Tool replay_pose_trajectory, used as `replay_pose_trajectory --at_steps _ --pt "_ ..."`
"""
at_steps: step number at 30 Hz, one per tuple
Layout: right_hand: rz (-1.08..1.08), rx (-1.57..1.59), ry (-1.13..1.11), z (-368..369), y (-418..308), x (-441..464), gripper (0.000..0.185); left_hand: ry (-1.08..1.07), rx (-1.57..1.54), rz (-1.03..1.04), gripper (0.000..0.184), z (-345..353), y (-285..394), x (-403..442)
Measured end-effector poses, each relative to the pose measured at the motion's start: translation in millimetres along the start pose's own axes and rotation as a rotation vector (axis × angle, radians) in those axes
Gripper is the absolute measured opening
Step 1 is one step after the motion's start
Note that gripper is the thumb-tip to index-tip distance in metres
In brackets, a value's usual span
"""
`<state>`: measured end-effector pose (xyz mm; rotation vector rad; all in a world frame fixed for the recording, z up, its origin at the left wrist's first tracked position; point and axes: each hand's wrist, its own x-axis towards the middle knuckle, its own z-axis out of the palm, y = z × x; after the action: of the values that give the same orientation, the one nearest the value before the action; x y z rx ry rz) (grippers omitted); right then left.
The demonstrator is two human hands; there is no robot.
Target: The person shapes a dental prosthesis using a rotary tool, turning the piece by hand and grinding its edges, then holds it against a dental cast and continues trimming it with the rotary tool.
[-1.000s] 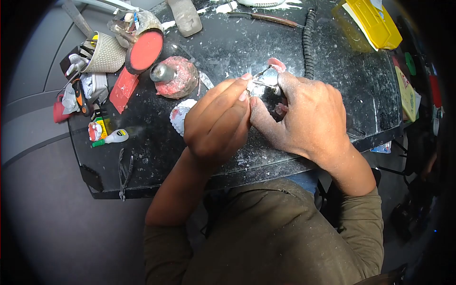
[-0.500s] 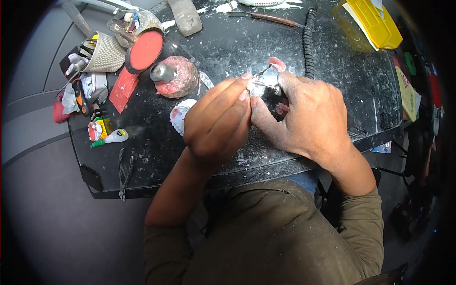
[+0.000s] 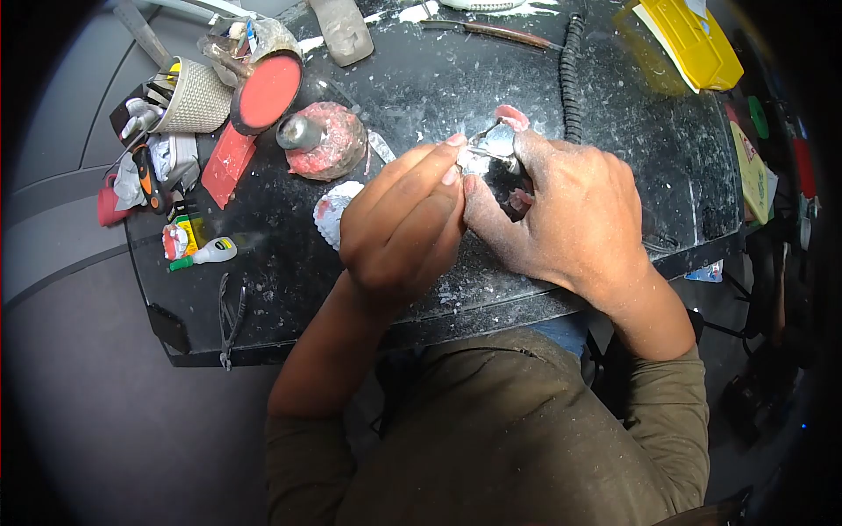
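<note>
My left hand [image 3: 403,219] has its fingers pressed together around a small whitish piece that is mostly hidden at the fingertips. My right hand [image 3: 566,210] is curled round a silvery rotary handpiece [image 3: 502,145], its thin tip meeting the small piece. Both hands are close together above the black table, the right one dusted white. A pink curved piece [image 3: 511,117] lies just beyond the handpiece, and another pink bit [image 3: 520,201] shows under my right palm. Beside my left hand is a white plaster lump [image 3: 333,215] with pink marks.
Left on the dusty table [image 3: 491,70]: a wax-covered burner [image 3: 329,145], round pink dish [image 3: 270,90], pink sheet [image 3: 229,165], woven basket [image 3: 195,98], glue bottle [image 3: 215,252], pliers [image 3: 231,322]. Beyond: a knife [image 3: 513,35] and coiled cord [image 3: 571,79]. Yellow tray [image 3: 697,44] at back right.
</note>
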<state>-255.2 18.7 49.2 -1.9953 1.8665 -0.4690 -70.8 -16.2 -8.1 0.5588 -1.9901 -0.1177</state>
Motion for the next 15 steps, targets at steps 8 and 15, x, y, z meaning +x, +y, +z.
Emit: replay_pose_trajectory --at_steps 8,15 --pt "-0.020 -0.128 -0.014 -0.1 2.0 -2.5 0.065 -0.002 -0.013 -0.005 0.011 -0.4 -0.4 -0.8" --pt "-0.044 -0.139 0.003 0.2 2.4 -3.1 0.066 -0.008 -0.011 -0.007 0.011 -1.0 1.2 0.6"
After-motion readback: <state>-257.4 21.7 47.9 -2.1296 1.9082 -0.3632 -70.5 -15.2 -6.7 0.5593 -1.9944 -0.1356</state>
